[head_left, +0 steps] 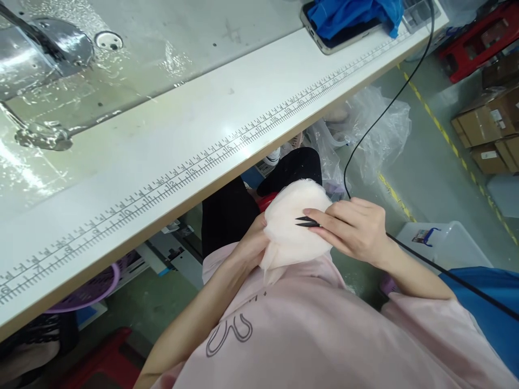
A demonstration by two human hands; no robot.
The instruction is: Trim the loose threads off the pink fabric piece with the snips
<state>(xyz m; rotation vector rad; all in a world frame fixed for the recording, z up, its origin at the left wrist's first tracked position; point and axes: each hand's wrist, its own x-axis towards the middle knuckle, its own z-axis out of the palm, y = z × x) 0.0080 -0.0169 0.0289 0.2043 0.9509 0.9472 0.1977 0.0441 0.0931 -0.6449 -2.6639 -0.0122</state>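
Note:
A pale cream, rounded piece of soft fabric (298, 237) is held over my lap, below the table edge. My left hand (254, 240) grips it by its left side, the fingertips partly hidden behind the fabric. In my right hand (354, 227) is a small pair of black thread snips (307, 222), gripped between thumb and fingers. The two pointed blades are slightly apart and lie over the front of the fabric, pointing left. Most of the snips' body is hidden inside my hand.
A white table edge with a printed ruler (227, 148) runs diagonally ahead. On it are sewing machine parts (44, 48) and a phone (336, 40) under blue cloth (357, 13). A black cable (389, 102) hangs at the right. Cardboard boxes (486, 127) and a plastic bin (446, 246) stand there too.

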